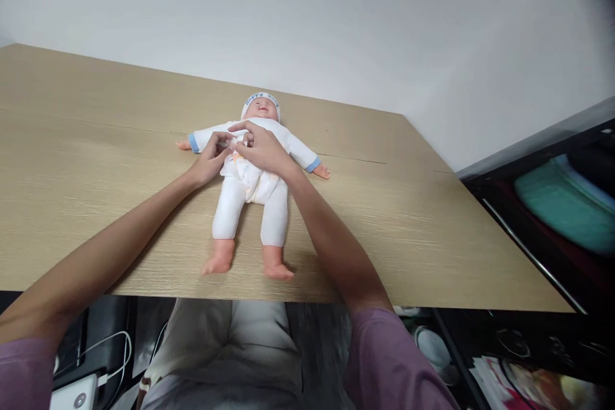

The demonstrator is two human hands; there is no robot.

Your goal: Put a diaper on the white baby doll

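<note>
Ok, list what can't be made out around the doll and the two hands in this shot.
- Head view: the doll's chest is covered by the left hand and right hand.
- What the fingertips pinch at the waist is too small to tell.
- Cap lettering is blurred.
- Teal thing at right is cut by the edge.

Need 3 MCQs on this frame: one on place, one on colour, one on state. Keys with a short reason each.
1. Where does the doll lie?
A. on the wooden table
B. on the floor
C. in a drawer

2. What colour are the doll's sleeve cuffs?
A. red
B. blue
C. green

3. How does the doll lie?
A. face down
B. sitting upright
C. on its back

Answers: 1 A, the doll rests flat on the tabletop. 2 B, both cuffs show a blue band. 3 C, face up, with the left hand and right hand on its middle.
</note>
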